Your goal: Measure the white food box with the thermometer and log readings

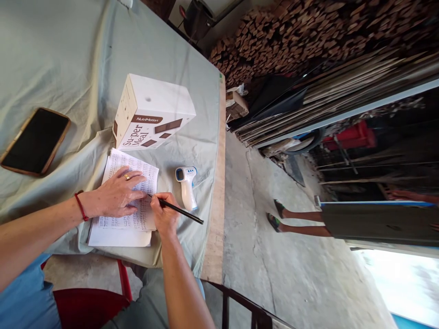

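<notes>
My left hand point(120, 194) lies flat on a handwritten sheet of paper point(118, 160), fingers spread, with a ring on one finger and a red cord at the wrist. Under that sheet sits a blank white paper point(118, 237). In my right hand point(166, 214) is a black pencil or pen point(185, 213), pinched in a writing grip with its tip at the sheet's right part. A white and blue infrared thermometer point(187, 187) lies just right of the papers. Behind them stands a white box point(161, 98) with "NutriMotion Super Meal" printed on it.
A smartphone point(36, 141), screen dark, rests at the left on the wrinkled grey-green cloth point(61, 55). The table's wooden edge point(215, 183) runs along the right. Beyond it are a concrete floor point(247, 256), stacked firewood point(291, 36) and a standing person point(360, 224). A red chair point(85, 306) is below.
</notes>
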Demonstrator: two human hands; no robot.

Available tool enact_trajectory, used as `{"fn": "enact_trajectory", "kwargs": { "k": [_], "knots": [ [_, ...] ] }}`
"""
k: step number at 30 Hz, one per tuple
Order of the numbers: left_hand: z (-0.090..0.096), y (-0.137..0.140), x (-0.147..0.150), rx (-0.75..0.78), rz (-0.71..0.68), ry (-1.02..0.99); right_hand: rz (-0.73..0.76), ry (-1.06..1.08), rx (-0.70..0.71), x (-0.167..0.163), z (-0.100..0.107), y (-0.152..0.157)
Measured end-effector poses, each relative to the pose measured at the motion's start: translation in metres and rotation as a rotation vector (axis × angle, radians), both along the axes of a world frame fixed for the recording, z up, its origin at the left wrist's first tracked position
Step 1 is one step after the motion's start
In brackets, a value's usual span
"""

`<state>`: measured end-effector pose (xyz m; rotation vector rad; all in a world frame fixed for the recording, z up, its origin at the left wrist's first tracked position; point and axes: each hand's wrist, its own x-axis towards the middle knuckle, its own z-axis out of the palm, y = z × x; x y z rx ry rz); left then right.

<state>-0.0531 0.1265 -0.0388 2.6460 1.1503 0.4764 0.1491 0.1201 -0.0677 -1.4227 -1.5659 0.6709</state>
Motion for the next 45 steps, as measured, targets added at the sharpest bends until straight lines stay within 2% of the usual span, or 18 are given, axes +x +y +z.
{"fn": "enact_trajectory", "kwargs": {
  "k": [9,22,37,45],
  "knots": [
    [-0.0003,0.0004,-0.0002,0.006,0.004,-0.001,-0.037,0.027,-0.011,-0.0002,0.0006,-0.0006],
    [-0.0013,0.0007,0.0001,-0.018,-0.001,-0.041,-0.01,-0.008,0.003,0.0011,0.0003,-0.001],
    [-0.0015,0.0009,-0.0006,-0.007,-0.001,-0.032,-0.085,0.001,0.03,0.0,0.0007,-0.0001],
    [-0.0009,0.0006,-0.0009,-0.011,-0.001,-0.024,-0.046,-0.013,0.041,0.0004,-0.0001,0.0012]
  ]
}}
